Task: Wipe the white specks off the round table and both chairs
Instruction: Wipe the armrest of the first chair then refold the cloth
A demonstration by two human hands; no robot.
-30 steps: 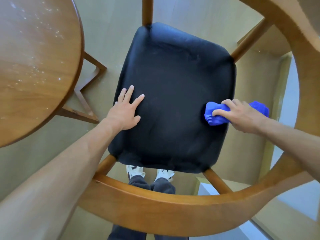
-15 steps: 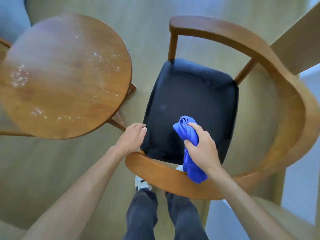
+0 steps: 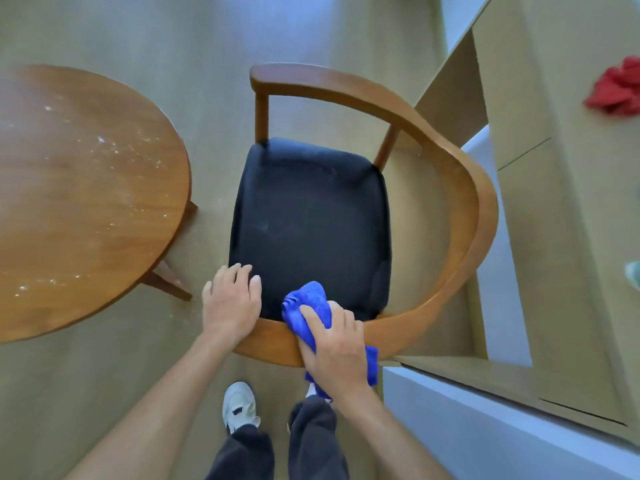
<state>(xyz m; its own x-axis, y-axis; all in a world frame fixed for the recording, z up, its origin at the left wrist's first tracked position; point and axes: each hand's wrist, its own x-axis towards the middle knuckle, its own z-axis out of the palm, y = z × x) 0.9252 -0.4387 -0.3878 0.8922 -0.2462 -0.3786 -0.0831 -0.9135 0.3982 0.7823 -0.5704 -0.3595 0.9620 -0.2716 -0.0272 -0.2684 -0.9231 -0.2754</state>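
Note:
A wooden armchair [image 3: 450, 188] with a black padded seat [image 3: 311, 223] stands below me, its curved back rail nearest to me. My right hand [image 3: 337, 351] grips a blue cloth [image 3: 308, 306] and holds it over that rail, the cloth's end lying on the seat's near edge. My left hand [image 3: 230, 303] rests on the near left end of the rail, fingers lying over the seat's corner. The round wooden table [image 3: 86, 202] at the left carries many white specks.
A red cloth [image 3: 616, 88] lies on a tan surface [image 3: 571, 202] at the far right. A pale grey ledge [image 3: 485, 427] runs along the lower right. My two feet stand just behind the chair on the tan floor [image 3: 104, 393].
I have stood up and pulled back from the seat. My right hand carried the blue cloth from the seat's right side to the near back rail. My left hand slid off the seat onto the rail.

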